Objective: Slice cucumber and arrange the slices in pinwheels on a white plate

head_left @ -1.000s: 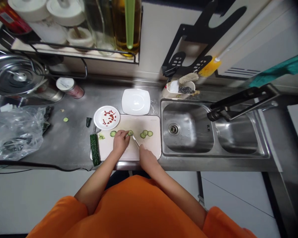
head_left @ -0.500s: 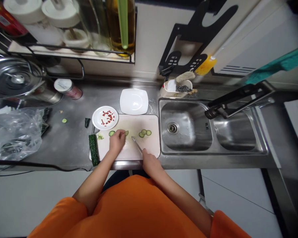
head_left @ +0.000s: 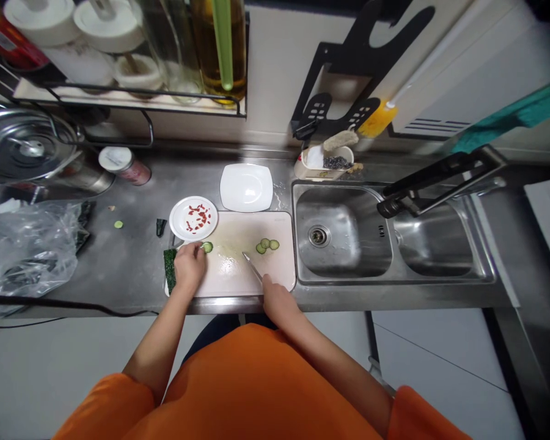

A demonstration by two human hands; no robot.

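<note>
A pale cutting board (head_left: 275, 275) lies on the counter in front of me. My right hand (head_left: 279, 300) grips a knife (head_left: 253, 266), its blade pointing up and left over the board. My left hand (head_left: 190, 269) is at the board's left side, fingers pinched together; whatever they hold is hidden. Just right of those fingertips lies a cucumber slice (head_left: 207, 247). Behind the left hand, partly covered by it, a dark green cucumber piece (head_left: 169, 269) rests on the board's left edge. Several cucumber slices (head_left: 266, 245) are grouped on the right part of the board, whose middle is wet.
Behind the board stand a white square dish (head_left: 246, 187) and a round plate with red bits (head_left: 194, 219). A double sink (head_left: 343, 232) is to the right. A cucumber end (head_left: 161, 227), a plastic bag (head_left: 27, 250) and a lidded can (head_left: 124, 165) are on the left.
My left hand has moved left across the board with the small green slice it pinched, to where some cucumber scraps lay. The right hand and knife have stayed nearly still.
</note>
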